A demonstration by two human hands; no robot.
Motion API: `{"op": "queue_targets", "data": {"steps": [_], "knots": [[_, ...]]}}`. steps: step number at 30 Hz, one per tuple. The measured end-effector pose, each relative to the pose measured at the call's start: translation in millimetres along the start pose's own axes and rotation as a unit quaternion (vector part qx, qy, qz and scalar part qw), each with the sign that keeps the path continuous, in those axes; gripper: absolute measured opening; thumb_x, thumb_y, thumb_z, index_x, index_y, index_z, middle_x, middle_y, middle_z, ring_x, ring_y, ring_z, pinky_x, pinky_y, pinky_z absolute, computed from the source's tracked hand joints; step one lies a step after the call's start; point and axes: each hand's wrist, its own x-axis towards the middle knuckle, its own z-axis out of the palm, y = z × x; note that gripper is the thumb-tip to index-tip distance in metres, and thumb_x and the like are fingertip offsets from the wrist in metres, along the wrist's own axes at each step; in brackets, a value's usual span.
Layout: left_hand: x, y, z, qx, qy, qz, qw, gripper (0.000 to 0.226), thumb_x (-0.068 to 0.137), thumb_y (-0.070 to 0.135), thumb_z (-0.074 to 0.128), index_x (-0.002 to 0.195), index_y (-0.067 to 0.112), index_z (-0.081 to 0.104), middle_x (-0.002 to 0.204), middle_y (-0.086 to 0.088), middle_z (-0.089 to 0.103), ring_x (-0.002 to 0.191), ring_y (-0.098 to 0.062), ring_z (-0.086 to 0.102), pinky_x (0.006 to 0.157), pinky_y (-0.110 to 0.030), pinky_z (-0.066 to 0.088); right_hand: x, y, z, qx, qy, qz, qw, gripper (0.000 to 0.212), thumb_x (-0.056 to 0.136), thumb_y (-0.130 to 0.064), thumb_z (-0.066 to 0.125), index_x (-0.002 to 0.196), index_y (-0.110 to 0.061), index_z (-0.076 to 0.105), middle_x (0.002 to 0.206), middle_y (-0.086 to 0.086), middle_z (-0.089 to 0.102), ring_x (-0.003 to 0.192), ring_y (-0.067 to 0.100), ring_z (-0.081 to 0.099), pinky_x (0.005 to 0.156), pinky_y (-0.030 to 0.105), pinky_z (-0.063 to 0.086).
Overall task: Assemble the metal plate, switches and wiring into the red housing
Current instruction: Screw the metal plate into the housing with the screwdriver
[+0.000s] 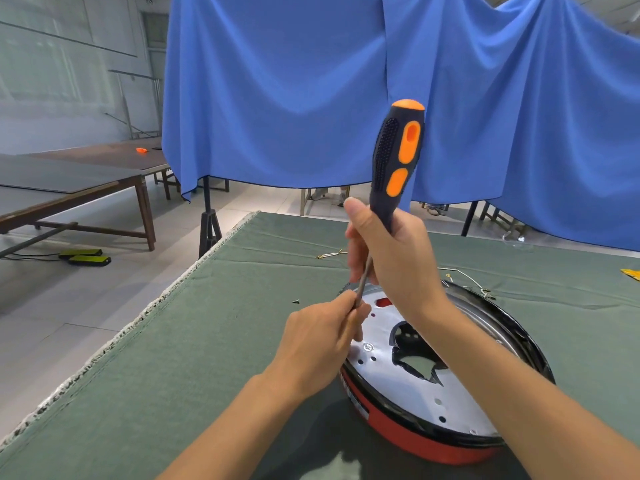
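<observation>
The red housing [415, 441] lies open side up on the green-covered table [173, 358], and the metal plate [408, 372] is already seated inside its dark rim. One screw [367, 347] shows in the plate near the housing's left edge, so fastening has at least begun; several other small holes in the plate look unfilled, which suggests more screws are still to go in. The right hand [391, 251] is wrapped around the lower handle of a black-and-orange screwdriver [394, 161], which stands nearly upright above the housing's far left part. The left hand [322, 337] pinches the screwdriver's shaft close to the tip, just over the plate's left edge; whether a screw sits between its fingertips cannot be told. By the look of it, the step in hand is steadying the tip to start or drive another screw. A loose dark screw [295, 301] lies on the cloth a little left of the housing, and thin wire pieces [330, 254] rest beyond the housing toward the table's far edge, with another wire [464, 277] running just behind the rim. No switches can be made out, and the large opening in the plate shows only dark interior, so I judge the switches and wiring are largely still to be fitted, or hidden underneath.
</observation>
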Motion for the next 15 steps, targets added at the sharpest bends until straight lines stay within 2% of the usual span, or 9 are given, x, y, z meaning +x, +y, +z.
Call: {"op": "queue_targets", "data": {"steps": [2,4,7,10,13,15], "knots": [[0,-2,2,-0.028,-0.001,-0.007,1.0,0.027,0.098,0.045,0.038,0.091,0.029,0.059,0.081,0.014,0.061,0.082,-0.003,0.053,0.071,-0.026,0.044,0,3,0,-0.007,0.004,0.049,0.999,0.04,0.09,-0.03,0.059,0.057,-0.011,0.049,0.042,0.0,0.049,0.041,0.015,0.047,0.044,0.023,0.036],[0,-6,5,-0.054,-0.01,-0.012,0.998,0.03,0.096,0.044,0.044,0.09,0.022,0.062,0.081,0.013,0.057,0.088,-0.003,0.049,0.075,-0.03,0.044,0,6,-1,0.003,0.031,0.065,0.997,0.041,0.09,-0.023,0.058,0.054,-0.01,0.042,0.039,-0.001,0.042,0.04,0.017,0.043,0.043,0.023,0.034],[-3,-7,6,-0.15,-0.025,-0.051,0.987,0.032,0.091,0.047,0.048,0.087,0.019,0.063,0.083,0.013,0.055,0.091,-0.01,0.057,0.081,-0.034,0.049,-1,6,-2,0.018,0.059,0.054,0.997,0.037,0.089,-0.016,0.056,0.057,-0.006,0.04,0.039,0.001,0.036,0.037,0.019,0.039,0.04,0.022,0.032],[-6,-6,9,-0.115,0.012,-0.015,0.993,0.026,0.089,0.045,0.048,0.09,0.026,0.065,0.088,0.021,0.058,0.094,-0.002,0.054,0.081,-0.025,0.045,-1,3,-6,0.033,0.088,0.031,0.995,0.035,0.087,-0.017,0.056,0.058,-0.004,0.042,0.043,0.007,0.038,0.037,0.019,0.041,0.042,0.025,0.036],[-6,-5,7,-0.172,0.07,-0.034,0.982,0.026,0.089,0.039,0.05,0.101,0.024,0.068,0.096,0.022,0.06,0.099,-0.003,0.056,0.086,-0.03,0.049,-1,-3,-16,-0.013,0.14,-0.025,0.99,0.04,0.082,-0.034,0.054,0.056,-0.004,0.046,0.048,0.011,0.049,0.047,0.023,0.051,0.05,0.034,0.041],[-4,-7,5,-0.183,0.118,-0.06,0.974,0.028,0.089,0.038,0.048,0.103,0.024,0.068,0.099,0.018,0.063,0.101,-0.003,0.058,0.087,-0.027,0.048,-1,-3,-26,-0.123,0.166,-0.039,0.978,0.055,0.081,-0.055,0.047,0.063,-0.004,0.054,0.049,0.001,0.048,0.055,0.022,0.051,0.057,0.038,0.042]]}}
